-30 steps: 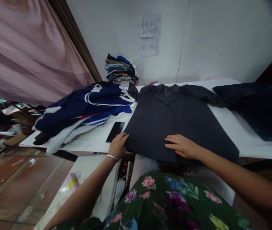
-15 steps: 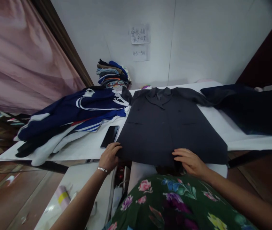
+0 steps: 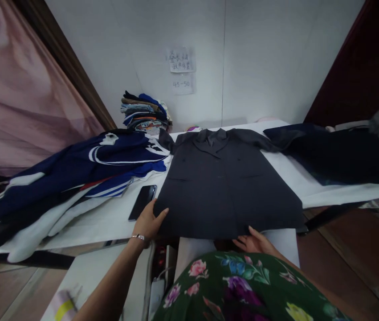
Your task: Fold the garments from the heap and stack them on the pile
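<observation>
Draw the hem (image 3: 202, 232) level with left hand (image 3: 147, 224) at its corner, cannot tell whether pinching, and right hand (image 3: 256, 244) loosely open at its edge, smoothing the dark jacket (image 3: 221, 187) spread just beyond both.

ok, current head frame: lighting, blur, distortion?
Head view: dim light, jacket dark but clearly outlined; head view, right: dark clothes nearly featureless; head view, top: sign soft; head view, lower left: roll blurred; head view, edges: apparent wide-angle stretch.
</observation>
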Demonstrator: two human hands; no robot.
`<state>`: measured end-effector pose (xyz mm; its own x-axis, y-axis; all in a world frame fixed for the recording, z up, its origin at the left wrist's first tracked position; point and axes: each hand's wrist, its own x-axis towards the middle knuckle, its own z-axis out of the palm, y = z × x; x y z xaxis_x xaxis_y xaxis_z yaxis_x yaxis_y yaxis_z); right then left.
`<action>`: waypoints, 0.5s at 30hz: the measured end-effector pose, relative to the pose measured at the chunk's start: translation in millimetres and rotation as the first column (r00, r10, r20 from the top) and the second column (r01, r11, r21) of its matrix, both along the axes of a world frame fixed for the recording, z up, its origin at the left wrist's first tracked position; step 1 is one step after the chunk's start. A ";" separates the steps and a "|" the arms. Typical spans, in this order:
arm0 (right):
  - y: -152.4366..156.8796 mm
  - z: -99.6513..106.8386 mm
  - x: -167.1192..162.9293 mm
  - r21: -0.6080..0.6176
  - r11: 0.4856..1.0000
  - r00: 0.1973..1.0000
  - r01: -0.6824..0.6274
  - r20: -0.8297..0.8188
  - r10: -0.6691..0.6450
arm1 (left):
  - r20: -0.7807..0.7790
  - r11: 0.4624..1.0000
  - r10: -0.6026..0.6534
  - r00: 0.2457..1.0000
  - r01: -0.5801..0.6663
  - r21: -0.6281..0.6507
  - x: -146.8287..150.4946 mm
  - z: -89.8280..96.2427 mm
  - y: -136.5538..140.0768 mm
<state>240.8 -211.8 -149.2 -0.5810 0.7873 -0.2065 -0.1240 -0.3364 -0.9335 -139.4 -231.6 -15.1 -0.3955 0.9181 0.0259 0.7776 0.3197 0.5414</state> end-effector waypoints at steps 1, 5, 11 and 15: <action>-0.8 2.3 -4.6 0.031 0.999 0.999 -0.030 0.019 0.029 | -0.021 1.000 0.009 1.000 -0.010 -0.029 -0.8 0.1 2.0; -4.3 6.5 -15.6 0.129 0.990 0.998 -0.050 0.048 0.044 | 0.005 0.997 0.031 0.999 -0.031 -0.066 -9.8 -3.0 8.0; -6.8 15.4 -27.9 0.115 0.992 0.998 -0.056 0.037 0.052 | 0.430 0.994 0.031 0.902 -0.074 0.083 -18.3 -8.0 11.8; -7.2 17.6 -31.2 0.244 0.965 0.983 -0.096 0.175 0.054 | 0.502 0.989 0.036 0.864 -0.102 0.104 -22.1 -9.2 9.8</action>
